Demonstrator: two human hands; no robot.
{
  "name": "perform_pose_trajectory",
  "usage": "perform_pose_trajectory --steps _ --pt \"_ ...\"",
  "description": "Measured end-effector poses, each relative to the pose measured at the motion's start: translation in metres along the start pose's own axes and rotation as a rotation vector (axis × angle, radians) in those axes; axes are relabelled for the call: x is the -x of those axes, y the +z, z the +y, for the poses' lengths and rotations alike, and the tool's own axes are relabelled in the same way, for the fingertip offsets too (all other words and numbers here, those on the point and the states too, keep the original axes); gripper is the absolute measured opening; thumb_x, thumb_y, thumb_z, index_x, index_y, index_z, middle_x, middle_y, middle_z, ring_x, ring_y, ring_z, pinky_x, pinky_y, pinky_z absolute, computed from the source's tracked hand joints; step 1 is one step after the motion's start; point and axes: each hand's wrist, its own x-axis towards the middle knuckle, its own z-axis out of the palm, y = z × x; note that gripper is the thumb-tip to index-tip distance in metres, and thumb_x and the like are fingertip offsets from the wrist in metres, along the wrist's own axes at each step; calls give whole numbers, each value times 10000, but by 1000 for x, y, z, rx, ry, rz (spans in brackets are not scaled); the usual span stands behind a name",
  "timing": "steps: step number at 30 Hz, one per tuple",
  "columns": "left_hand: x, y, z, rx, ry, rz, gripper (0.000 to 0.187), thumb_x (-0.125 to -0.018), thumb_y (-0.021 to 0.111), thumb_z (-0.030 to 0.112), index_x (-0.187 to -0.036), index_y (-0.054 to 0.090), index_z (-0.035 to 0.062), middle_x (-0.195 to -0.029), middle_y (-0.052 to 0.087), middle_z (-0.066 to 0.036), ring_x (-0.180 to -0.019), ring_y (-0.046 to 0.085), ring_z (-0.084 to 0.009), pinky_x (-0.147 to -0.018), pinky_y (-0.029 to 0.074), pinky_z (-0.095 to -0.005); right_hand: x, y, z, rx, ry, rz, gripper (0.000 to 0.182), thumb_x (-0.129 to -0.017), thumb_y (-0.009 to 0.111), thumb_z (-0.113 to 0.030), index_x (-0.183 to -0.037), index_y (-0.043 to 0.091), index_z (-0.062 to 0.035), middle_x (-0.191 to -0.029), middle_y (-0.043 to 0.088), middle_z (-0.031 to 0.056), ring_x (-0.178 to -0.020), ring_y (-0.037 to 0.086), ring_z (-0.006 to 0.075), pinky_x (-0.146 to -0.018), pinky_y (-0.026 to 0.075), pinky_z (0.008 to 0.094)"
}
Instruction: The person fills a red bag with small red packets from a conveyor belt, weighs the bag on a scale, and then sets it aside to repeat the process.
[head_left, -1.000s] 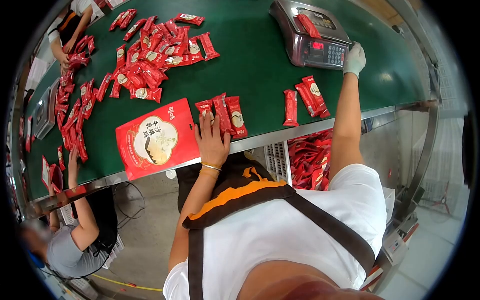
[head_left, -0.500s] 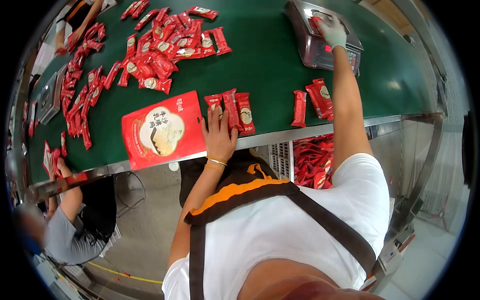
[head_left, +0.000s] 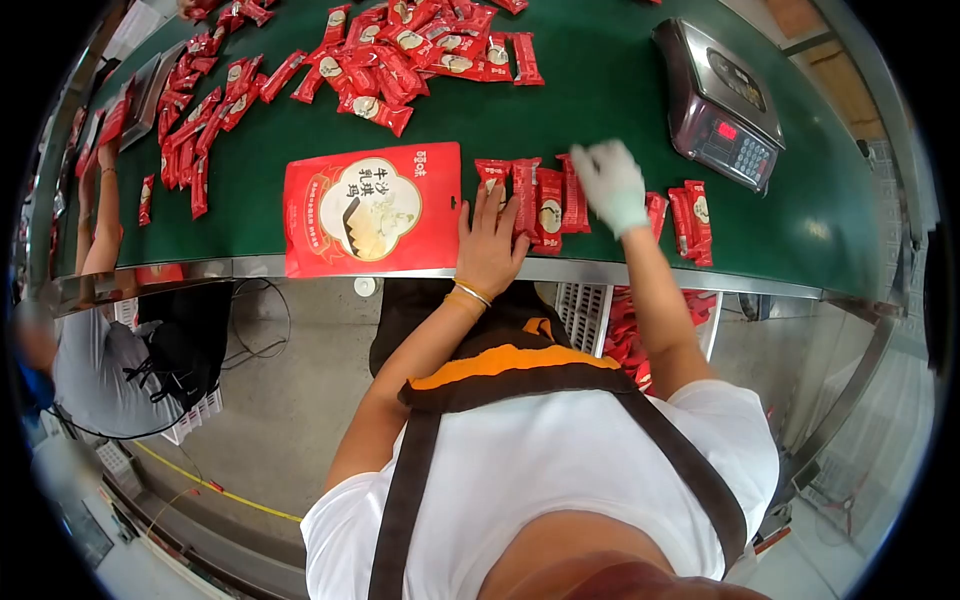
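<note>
My bare left hand [head_left: 490,243] rests with spread fingers on the leftmost packets of a short row of red packets [head_left: 549,212] near the table's front edge. My gloved right hand [head_left: 612,183] is over the right end of that row, beside a packet [head_left: 574,200]; motion blurs its fingertips, and I cannot tell if they grip it. A large red pouch [head_left: 372,212] with a cream label lies flat left of my left hand. To the right of my right hand lie a partly covered packet [head_left: 655,213] and two more packets [head_left: 693,222].
A scale [head_left: 722,105] with a lit red display stands at the back right. Loose red packets [head_left: 400,60] are heaped at the back. A co-worker's arm [head_left: 106,215] reaches over the table at the left. Below the edge is a white crate [head_left: 583,318] of red wrappers.
My right hand has come back from the scale to the row, where another packet now lies. The scale's plate now holds nothing. The view has shifted.
</note>
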Motion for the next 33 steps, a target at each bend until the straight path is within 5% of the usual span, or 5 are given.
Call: perform_pose_trajectory --steps 7,13,19,25,33 --pt "-3 -3 1 -2 -10 20 569 -860 604 300 -1352 486 39 -1496 365 -181 -1432 285 -362 -1135 238 -557 -196 86 -23 -88 80 -62 706 -801 651 -435 -1415 471 -137 -1358 517 236 -1205 537 410 -1009 454 432" --pt "-5 -1 -1 12 -3 33 548 -864 599 298 -1330 498 27 -1494 368 -185 -1421 303 -367 -1139 241 -553 -240 109 -12 92 135 -59 562 -836 646 -367 -1336 542 -134 -1170 638 210 -1082 609 388 -956 485 421" --pt "-5 0 1 33 2 -19 545 -866 602 293 -1337 500 37 -1508 355 -172 -1431 280 -374 -1139 232 -556 -221 -22 117 89 -27 672 223 -850 668 -274 -1012 712 -127 -1020 675 125 -951 622 345 -851 499 458" --pt "-5 3 0 -48 5 -4 554 -873 609 308 -1351 493 53 -1517 348 -157 -1434 279 -360 -1138 229 -563 -192 -98 236 261 215 455 340 -934 558 -345 -1134 696 -107 -1123 680 172 -1048 624 374 -975 466 434" --pt "-4 2 1 -53 5 -7 569 -879 609 296 -1372 475 47 -1536 323 -150 -1442 267 -354 -1144 213 -559 -112 -155 264 43 552 950 567 -977 269 -388 -979 717 -41 -1034 680 243 -993 620 436 -901 466 494"
